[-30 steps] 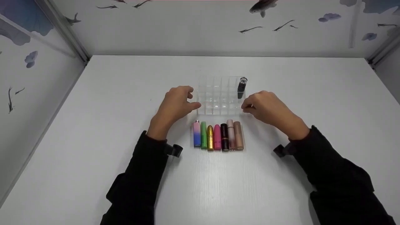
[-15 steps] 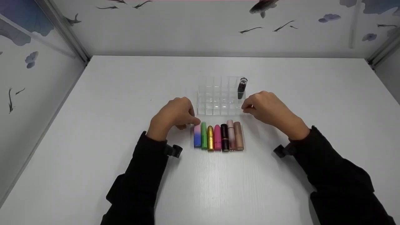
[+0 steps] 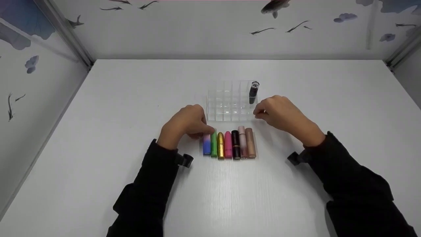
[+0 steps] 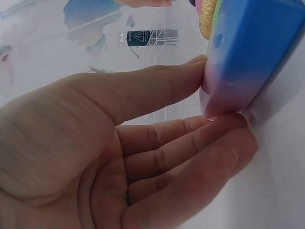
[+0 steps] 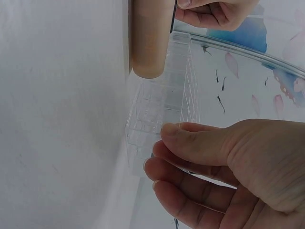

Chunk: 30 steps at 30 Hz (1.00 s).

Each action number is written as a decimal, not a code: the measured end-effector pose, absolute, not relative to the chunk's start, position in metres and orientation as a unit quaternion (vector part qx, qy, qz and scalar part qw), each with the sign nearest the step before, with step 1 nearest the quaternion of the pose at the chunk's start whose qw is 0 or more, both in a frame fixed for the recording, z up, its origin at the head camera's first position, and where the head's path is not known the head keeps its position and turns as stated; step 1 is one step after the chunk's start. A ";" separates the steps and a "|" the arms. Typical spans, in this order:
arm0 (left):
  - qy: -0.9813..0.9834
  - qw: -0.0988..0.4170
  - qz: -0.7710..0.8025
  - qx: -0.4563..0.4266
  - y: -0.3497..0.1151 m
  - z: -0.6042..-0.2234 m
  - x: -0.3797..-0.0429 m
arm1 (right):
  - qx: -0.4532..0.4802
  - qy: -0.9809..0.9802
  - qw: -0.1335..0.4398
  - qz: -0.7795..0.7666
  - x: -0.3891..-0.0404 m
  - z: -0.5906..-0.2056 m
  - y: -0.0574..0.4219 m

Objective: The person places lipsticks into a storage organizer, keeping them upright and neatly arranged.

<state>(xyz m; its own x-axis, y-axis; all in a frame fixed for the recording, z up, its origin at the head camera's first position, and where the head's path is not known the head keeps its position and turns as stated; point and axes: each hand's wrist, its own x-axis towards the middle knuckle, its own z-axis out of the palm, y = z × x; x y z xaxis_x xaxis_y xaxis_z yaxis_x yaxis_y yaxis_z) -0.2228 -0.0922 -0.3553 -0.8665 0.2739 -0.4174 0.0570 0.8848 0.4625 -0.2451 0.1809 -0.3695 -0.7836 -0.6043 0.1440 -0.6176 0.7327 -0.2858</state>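
Beside the front right corner of a clear lipstick organizer (image 3: 228, 113), my right hand (image 3: 279, 112) bends its fingers and holds that corner between thumb and forefinger. The contact itself is partly hidden. A dark lipstick with a clear top (image 3: 253, 92) stands in the organizer's back right compartment. In front lies a row of lipstick tubes, such as a green one (image 3: 214, 144), a gold one (image 3: 221, 146) and a pink one (image 3: 228, 144). At the row's left end my left hand (image 3: 187, 121) pinches the pink end of a blue-and-pink lipstick (image 4: 248, 62) between thumb and fingers.
A black tube (image 3: 236, 144), a pale pink tube (image 3: 242, 141) and a tan tube (image 3: 250, 143) complete the row's right side. White table (image 3: 223, 197) surrounds everything. Panels printed with fish and petals (image 3: 210, 29) rise behind and at the left.
My left hand has moved from the organizer's left side down towards me, onto the blue-and-pink lipstick's top end. The right hand stays at the organizer's corner.
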 end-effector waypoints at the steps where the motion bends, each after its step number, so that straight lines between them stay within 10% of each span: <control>1: 0.940 0.240 0.222 0.091 -0.093 -0.355 -0.223 | 0.329 -0.930 0.021 0.161 -0.245 -0.370 0.181; 30: 0.840 0.157 0.499 0.143 -0.102 -0.346 -0.230 | 0.327 -0.930 0.023 0.166 -0.246 -0.371 0.182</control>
